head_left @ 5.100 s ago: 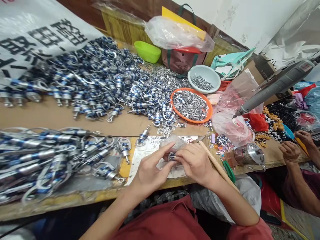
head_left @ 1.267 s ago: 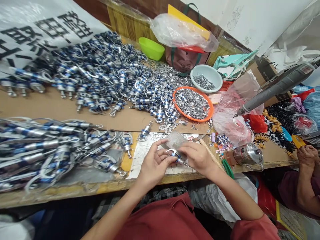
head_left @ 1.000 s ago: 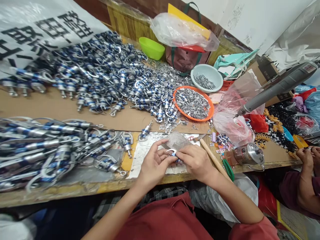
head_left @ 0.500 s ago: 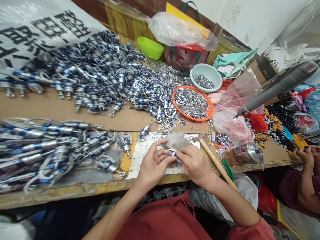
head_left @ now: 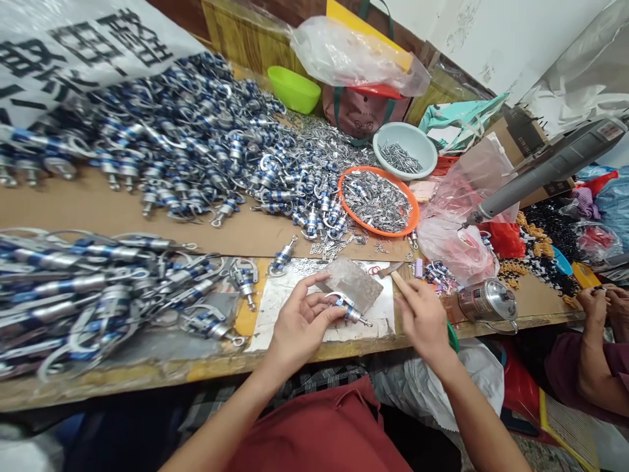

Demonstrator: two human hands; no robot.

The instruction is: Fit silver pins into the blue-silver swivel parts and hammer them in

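My left hand (head_left: 299,324) pinches a small silver and blue metal clasp (head_left: 345,307) by its loop, above a flat grey metal block (head_left: 354,283) on a white sheet (head_left: 295,301). My right hand (head_left: 422,318) has come off the clasp and hangs to the right with fingers loosely apart, holding nothing, beside a wooden handle (head_left: 403,288) lying on the bench. Loose clasps of the same kind lie just left of the sheet (head_left: 243,278).
Big heaps of blue and silver clasps (head_left: 187,144) cover the bench's left and back. An orange bowl (head_left: 407,226) of small metal parts, a pale bowl (head_left: 427,147), a green bowl (head_left: 293,88), a metal can (head_left: 486,301) and a hanging power tool (head_left: 540,172) stand right. Another person's hands (head_left: 597,303) work at far right.
My right hand let go of the clasp and moved right, toward the wooden handle. The left hand keeps the clasp, and the grey block is now uncovered.
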